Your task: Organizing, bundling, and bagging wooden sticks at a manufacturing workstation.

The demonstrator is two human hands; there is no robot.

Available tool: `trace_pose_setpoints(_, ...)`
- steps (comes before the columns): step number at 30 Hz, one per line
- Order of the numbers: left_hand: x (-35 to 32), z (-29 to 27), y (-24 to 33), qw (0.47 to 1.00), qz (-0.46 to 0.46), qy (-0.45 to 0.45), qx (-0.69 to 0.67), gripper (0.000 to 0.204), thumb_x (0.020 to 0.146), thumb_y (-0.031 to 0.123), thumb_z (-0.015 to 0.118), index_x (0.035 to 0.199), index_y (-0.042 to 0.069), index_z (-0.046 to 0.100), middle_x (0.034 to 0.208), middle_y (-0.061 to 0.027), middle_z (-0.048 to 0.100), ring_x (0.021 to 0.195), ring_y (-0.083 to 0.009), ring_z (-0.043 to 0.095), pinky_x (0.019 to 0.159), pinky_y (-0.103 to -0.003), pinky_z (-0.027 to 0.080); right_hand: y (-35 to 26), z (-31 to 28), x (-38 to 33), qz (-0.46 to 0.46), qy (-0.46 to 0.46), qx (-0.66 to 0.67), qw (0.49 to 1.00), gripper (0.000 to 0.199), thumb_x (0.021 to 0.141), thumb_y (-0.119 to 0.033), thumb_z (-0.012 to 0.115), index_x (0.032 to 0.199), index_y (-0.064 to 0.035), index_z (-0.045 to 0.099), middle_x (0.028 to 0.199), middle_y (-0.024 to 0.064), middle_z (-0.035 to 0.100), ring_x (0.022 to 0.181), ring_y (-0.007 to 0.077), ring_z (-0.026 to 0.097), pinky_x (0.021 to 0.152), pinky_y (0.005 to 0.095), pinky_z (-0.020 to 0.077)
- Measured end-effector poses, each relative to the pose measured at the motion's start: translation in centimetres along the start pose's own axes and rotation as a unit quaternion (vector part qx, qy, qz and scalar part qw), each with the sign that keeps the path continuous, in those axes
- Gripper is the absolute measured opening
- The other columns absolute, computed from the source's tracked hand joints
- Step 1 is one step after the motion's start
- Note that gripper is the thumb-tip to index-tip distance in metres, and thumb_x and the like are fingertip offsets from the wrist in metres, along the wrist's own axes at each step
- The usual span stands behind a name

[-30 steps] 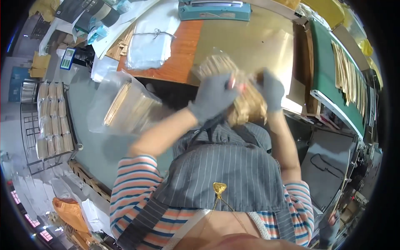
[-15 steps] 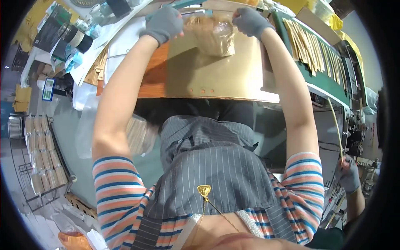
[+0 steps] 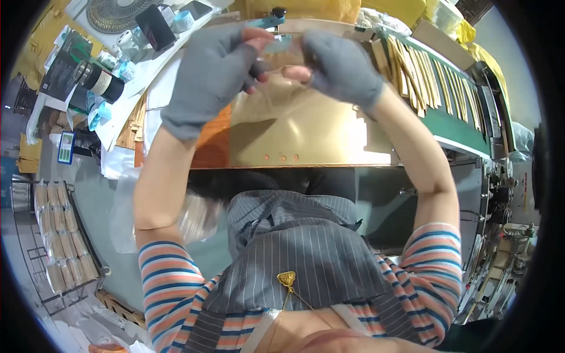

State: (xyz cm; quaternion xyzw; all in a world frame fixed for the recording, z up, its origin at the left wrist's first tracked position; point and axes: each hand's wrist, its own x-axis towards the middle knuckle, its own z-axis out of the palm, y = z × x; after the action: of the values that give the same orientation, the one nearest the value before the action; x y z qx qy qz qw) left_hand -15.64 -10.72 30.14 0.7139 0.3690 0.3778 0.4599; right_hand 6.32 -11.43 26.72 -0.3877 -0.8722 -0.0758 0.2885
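Note:
My left hand, in a grey fingerless glove, is raised over the work table with its fingers pinched on the edge of a clear plastic bag. My right hand, gloved the same way, is closed at the bag's other side, close to the left. Brownish contents show faintly through the film, but the hands and blur hide most of the bag. Below it lies a shiny gold-coloured board with small holes along its near edge.
Flat tan strips lie in rows on a green surface at the right. A dark bottle, a phone and a fan are at the back left. Packed bundles stand on a wire rack at the lower left.
Both hands have come closer together and nearer to me, bringing the bag's top edge in between them. The co-worker's gloved hand with a thin strip at the right has left the view.

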Motion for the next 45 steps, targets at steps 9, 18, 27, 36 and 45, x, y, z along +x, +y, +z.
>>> trace_pose_setpoints(9, 2.7, 0.6, -16.7, 0.977, -0.133, -0.013, -0.165, 0.032, 0.070, 0.015, 0.074, 0.095, -0.001, 0.064, 0.086, -0.0054, 0.065, 0.079, -0.0113, 0.060, 0.073, -0.024, 0.047, 6.0, 11.4, 4.0, 0.113, -0.066, -0.078, 0.988, 0.027, 0.091, -0.028, 0.049, 0.080, -0.0052, 0.060, 0.063, 0.0106, 0.060, 0.059, 0.0254, 0.060, 0.056, 0.0352, 0.0464)
trace_pose_setpoints(18, 8.9, -0.7, -26.8, 0.914, -0.245, 0.106, -0.304, 0.033, 0.071, 0.017, 0.074, 0.099, 0.000, 0.066, 0.093, -0.0053, 0.065, 0.080, -0.0157, 0.061, 0.072, -0.028, 0.049, 11.7, 13.9, 15.2, 0.278, 0.093, 0.027, 0.956, 0.047, 0.079, -0.047, 0.054, 0.078, -0.0011, 0.062, 0.084, 0.0226, 0.061, 0.080, 0.0387, 0.059, 0.071, 0.0443, 0.0467)
trace_pose_setpoints(27, 10.3, -1.5, -28.4, 0.899, -0.263, 0.107, -0.334, 0.039, 0.072, 0.018, 0.074, 0.103, -0.001, 0.062, 0.094, -0.0058, 0.064, 0.081, -0.0153, 0.061, 0.075, -0.027, 0.048, 18.7, 22.9, 8.6, 0.347, 0.006, -0.119, 0.930, 0.020, 0.080, -0.030, 0.052, 0.083, -0.0116, 0.061, 0.080, 0.0127, 0.064, 0.075, 0.0326, 0.062, 0.064, 0.0429, 0.0489)
trace_pose_setpoints(36, 10.5, -0.9, -27.2, 0.933, -0.189, 0.153, -0.265, 0.034, 0.071, 0.013, 0.074, 0.099, -0.003, 0.064, 0.090, -0.0055, 0.064, 0.076, -0.0114, 0.059, 0.069, -0.026, 0.048, 18.4, 23.5, 8.3, 0.348, 0.046, -0.088, 0.932, 0.014, 0.078, -0.025, 0.053, 0.077, -0.0132, 0.060, 0.080, 0.0090, 0.064, 0.073, 0.0317, 0.061, 0.064, 0.0422, 0.0488)
trace_pose_setpoints(45, 8.2, -1.8, -24.5, 0.966, -0.120, 0.154, -0.169, 0.037, 0.071, 0.013, 0.074, 0.103, -0.002, 0.061, 0.096, -0.0069, 0.064, 0.083, -0.0141, 0.060, 0.073, -0.028, 0.048, 9.2, 22.1, 0.0, 0.368, 0.155, 0.518, 0.756, 0.078, 0.074, -0.023, 0.074, 0.133, 0.0018, 0.031, 0.117, 0.0135, 0.053, 0.099, 0.0204, 0.056, 0.087, 0.0311, 0.0453)
